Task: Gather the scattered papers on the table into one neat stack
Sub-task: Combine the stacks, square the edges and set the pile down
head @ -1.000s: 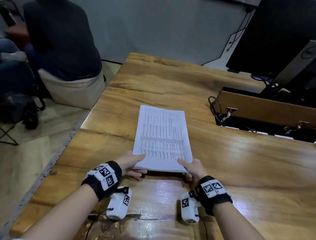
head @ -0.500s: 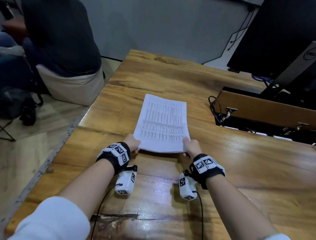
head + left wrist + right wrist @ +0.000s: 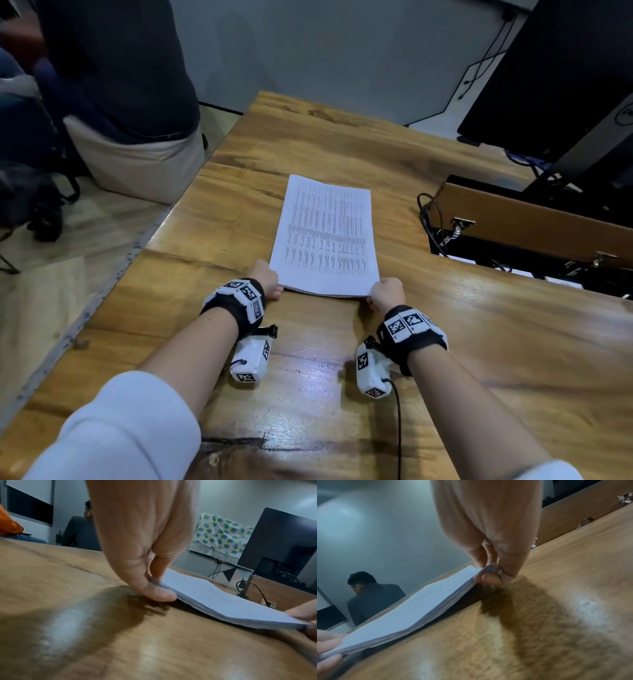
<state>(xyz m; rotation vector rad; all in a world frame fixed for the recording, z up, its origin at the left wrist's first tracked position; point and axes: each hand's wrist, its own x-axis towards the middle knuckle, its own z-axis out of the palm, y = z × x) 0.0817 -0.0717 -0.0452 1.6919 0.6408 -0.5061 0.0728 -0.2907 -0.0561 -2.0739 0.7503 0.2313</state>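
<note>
1. Two hands gripped one stack of papers at its near corners, and we saw both pinching, not spread.
2. Our left hand pinched the near left corner: in the left wrist view the thumb lay under the edge and the fingers pressed on top of the sheets.
3. Our right hand pinched the near right corner the same way; the right wrist view showed its fingertips curled around the edge of the stack.
4. The near edge of the papers stood slightly raised off the wooden table between the two hands, while the far end rested on the wood, stretching away from us.
5. Beyond, to the right, we noted a wooden box with cables, and a dark monitor behind it.
6. To the far left a seated person in dark clothes sat with back turned.
</note>
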